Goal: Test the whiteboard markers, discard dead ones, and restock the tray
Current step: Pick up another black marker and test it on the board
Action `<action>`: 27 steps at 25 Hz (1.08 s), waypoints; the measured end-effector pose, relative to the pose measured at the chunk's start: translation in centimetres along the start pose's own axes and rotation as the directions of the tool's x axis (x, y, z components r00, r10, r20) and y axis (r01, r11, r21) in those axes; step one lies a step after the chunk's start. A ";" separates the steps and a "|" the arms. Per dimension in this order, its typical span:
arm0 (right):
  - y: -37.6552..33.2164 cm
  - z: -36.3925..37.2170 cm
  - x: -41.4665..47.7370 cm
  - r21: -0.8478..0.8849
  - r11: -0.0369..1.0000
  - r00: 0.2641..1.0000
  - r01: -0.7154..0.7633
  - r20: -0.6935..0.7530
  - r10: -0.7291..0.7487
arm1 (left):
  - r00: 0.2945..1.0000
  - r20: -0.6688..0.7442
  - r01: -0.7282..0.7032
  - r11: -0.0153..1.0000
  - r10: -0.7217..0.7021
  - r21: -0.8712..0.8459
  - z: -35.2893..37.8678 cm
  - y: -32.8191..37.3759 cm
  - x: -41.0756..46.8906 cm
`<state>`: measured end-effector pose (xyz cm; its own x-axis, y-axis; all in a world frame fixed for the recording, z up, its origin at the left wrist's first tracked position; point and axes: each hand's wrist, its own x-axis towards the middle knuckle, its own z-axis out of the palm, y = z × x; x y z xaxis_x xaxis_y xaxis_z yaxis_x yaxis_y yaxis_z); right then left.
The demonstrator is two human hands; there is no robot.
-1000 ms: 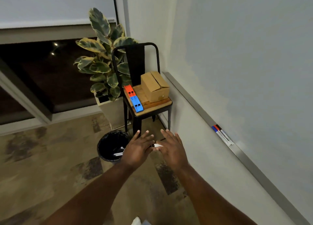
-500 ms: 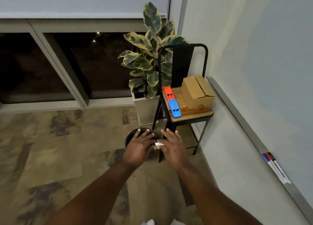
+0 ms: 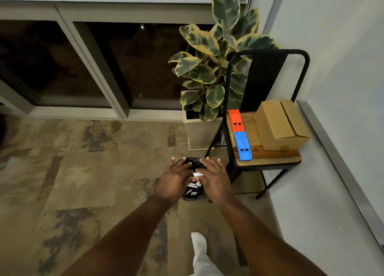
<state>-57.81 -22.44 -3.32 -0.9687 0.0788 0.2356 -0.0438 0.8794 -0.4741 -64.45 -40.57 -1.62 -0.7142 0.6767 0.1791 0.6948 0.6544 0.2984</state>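
Brown floor point(image 3: 83, 171) with dark patches fills most of the view, and dark windows point(image 3: 52, 63) run along the far side. A big white board point(image 3: 353, 88) covers the wall on the right, with a long silver tray point(image 3: 342, 174) along its bottom edge. In the corner stands a tall plant point(image 3: 207, 68) with green and yellow leaves. Just beside it is a black chair point(image 3: 264, 78) with a wooden seat. A cardboard box point(image 3: 278, 126) sits on the seat, flaps closed. Next to it lie an orange box point(image 3: 235, 120) and a blue box point(image 3: 242, 145), end to end, near the left edge of the seat. On the floor in front of the chair is a round black bin point(image 3: 192, 163), and a few old markers point(image 3: 192, 189) lie inside it. Both arms reach out over the bin. The left hand point(image 3: 174, 180) and the right hand point(image 3: 214, 180) are palm down, side by side, with their fingers spread out. A white marker point(image 3: 197, 174) shows in the small gap between the two hands, right above the bin. The thumbs are hidden underneath, so I cannot tell if either hand is gripping it. Near the bottom, one foot point(image 3: 199, 246) in white is on the floor.
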 end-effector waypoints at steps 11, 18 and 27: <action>5.6 3.7 6.0 -0.028 0.998 0.985 -0.063 0.160 0.067 | 0.978 0.084 0.186 0.982 -0.189 0.043 4.3 -5.4 5.5; 5.9 3.7 7.6 -0.002 0.995 0.975 -0.096 0.203 0.094 | 0.966 0.126 0.220 0.974 -0.225 0.052 4.1 -5.7 6.2; 3.0 0.4 5.1 -0.090 0.990 0.958 -0.109 0.258 0.129 | 0.968 0.134 0.205 0.977 -0.212 0.064 2.1 -3.1 3.9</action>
<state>-62.97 -19.59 -3.93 -0.9962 0.0677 -0.0539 0.0841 0.9042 -0.4187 -69.18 -39.25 -3.78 -0.8273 0.5615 -0.0157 0.5375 0.7995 0.2682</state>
